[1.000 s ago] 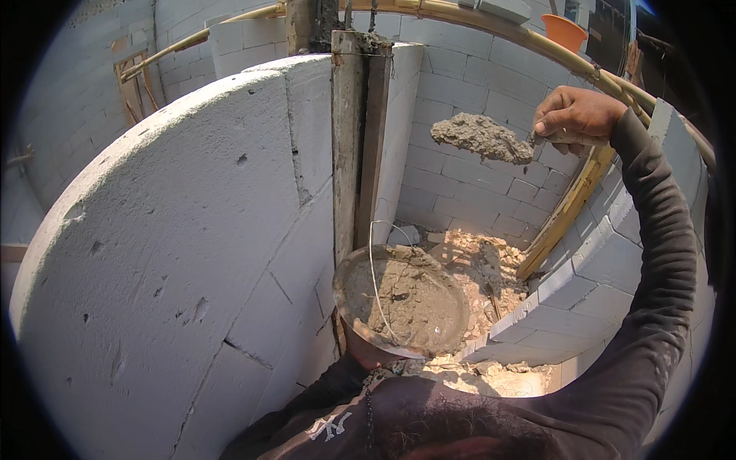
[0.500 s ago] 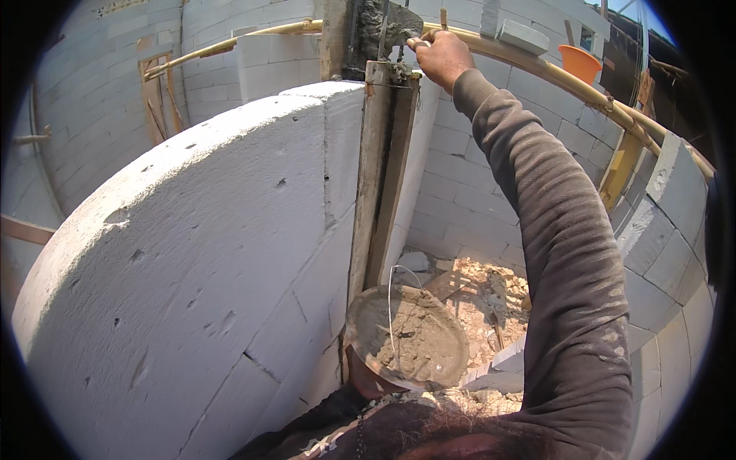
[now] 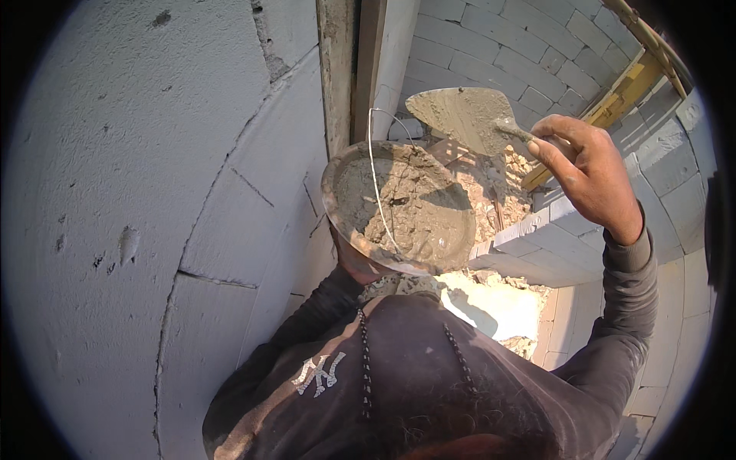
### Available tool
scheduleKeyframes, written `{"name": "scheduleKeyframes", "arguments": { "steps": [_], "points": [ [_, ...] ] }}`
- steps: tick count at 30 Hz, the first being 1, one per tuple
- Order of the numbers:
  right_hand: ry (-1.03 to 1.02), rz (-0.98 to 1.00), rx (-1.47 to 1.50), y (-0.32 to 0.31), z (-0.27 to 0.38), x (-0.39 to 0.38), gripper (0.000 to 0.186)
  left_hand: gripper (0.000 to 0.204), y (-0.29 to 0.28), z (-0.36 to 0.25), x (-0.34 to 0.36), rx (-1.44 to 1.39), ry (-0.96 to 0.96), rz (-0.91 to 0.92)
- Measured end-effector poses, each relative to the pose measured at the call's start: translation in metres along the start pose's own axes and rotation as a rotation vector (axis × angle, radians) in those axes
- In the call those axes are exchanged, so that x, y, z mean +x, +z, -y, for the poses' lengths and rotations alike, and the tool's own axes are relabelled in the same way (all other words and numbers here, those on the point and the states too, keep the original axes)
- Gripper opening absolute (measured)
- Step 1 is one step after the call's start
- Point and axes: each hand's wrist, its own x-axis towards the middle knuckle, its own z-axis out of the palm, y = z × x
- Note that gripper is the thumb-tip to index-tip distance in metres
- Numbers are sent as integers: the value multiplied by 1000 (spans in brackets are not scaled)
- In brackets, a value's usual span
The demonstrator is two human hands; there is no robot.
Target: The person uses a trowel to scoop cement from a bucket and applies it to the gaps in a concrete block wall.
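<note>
My right hand is closed around the handle of a trowel. Grey mortar coats its pointed blade, which hangs above the far right side of a round bucket. Wet mortar fills much of the bucket, and a thin wire handle stands up across it. Against the bucket's near left side is my left hand, holding it close to my body; the fingers are hidden by the bucket. The trowel's shadow falls on the mortar.
A light block wall rises close on the left, ending at an upright timber board. Low block walls stand at the right, near a yellow beam. Rubble lies below, beyond the bucket.
The view has tipped downward. My right hand has come down from the top of the timber-boarded column and drawn back to the right of the bucket, with the trowel now in plain sight.
</note>
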Motion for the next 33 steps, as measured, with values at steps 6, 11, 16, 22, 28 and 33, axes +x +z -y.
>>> {"name": "scheduleKeyframes", "arguments": {
  "steps": [6, 11, 16, 22, 28, 33],
  "points": [
    [-159, 29, -586, 95, -15, -17, 20, 108, -26, 5, 3, -651, -112, 1],
    [-120, 375, -298, 146, -18, 19, 25, 102, -12, -1, 16, -456, -144, -24],
    [-41, 539, 92, 161, -48, 17, 30, 96, -58, 15, 15, -43, -77, -138],
    [89, 612, 616, 140, -83, 1, 25, 103, -58, 19, 14, -168, -144, -162],
    [98, 560, 610, 54, -84, 18, 27, 108, -52, 23, 11, -62, -162, -263],
    [101, 501, 464, -82, -85, 68, 23, 114, -11, 14, 9, 11, -93, -264]
  ]
}}
